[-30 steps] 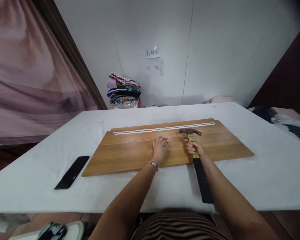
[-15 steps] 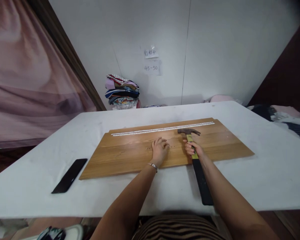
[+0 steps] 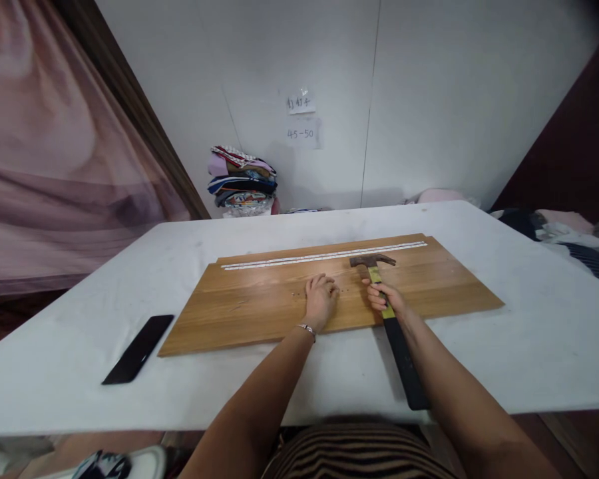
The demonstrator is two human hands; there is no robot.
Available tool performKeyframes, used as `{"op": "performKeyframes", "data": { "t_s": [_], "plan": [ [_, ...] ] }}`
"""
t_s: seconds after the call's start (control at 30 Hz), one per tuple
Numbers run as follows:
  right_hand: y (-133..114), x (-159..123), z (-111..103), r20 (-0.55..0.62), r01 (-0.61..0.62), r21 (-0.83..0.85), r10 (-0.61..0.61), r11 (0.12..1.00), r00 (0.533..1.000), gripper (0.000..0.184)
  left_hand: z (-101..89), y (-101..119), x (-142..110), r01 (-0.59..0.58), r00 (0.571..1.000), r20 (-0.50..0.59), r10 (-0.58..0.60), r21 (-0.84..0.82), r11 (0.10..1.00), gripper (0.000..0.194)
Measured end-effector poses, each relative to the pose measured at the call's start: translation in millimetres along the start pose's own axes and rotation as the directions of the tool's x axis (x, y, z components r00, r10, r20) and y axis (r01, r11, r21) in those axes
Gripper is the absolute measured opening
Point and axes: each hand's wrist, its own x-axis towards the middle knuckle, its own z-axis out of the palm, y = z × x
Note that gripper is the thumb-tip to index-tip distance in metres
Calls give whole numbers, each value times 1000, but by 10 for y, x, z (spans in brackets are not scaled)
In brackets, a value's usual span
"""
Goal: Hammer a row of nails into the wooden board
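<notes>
A claw hammer [image 3: 398, 346] with a yellow and black handle is gripped in my right hand [image 3: 385, 298], high on the handle near the head. Its dark metal head is over the wooden board [image 3: 259, 306], while the black end of the handle reaches past the near edge. My left hand [image 3: 322, 297] rests on the middle of the board, left of the hammer. Thumb and fingers there are curled together; whatever they pinch is too small to make out. Tiny dark specks dot the wood on both sides of that hand.
Two narrow white strips [image 3: 324, 257] lie along the board's far side. A black phone-like slab [image 3: 138, 349] is left of the board on the white-covered table [image 3: 80, 346]. Folded clothes [image 3: 243, 179] are stacked by the wall. Paper notes [image 3: 302, 120] hang above.
The hammer head has shifted slightly left and its handle end slightly right. My left hand stays at nearly the same place. The whole view has moved a little.
</notes>
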Motion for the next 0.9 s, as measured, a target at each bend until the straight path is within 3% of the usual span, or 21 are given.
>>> {"op": "performKeyframes", "data": {
  "t_s": [0.3,0.4,0.5,0.7,0.9],
  "plan": [
    [8,-418,536,-204,-12,-354,-65,935,977,42,-62,37,-106,-31,999,-45,31,-6,1000,17],
    [-29,-574,686,-218,-41,-544,-94,838,971,29,-212,-89,-171,-44,995,-94,43,-9,999,24],
    [-68,-662,817,-210,-62,-663,-107,746,972,27,-445,-351,-193,-7,987,-162,10,18,1000,25],
    [-31,-657,971,-195,-39,-696,-137,717,971,31,-781,-815,-315,110,978,-194,-73,187,976,23],
    [43,-628,1019,-205,-35,-708,-158,705,966,46,-763,-803,-430,166,979,-164,-121,296,941,25]
  ]
}}
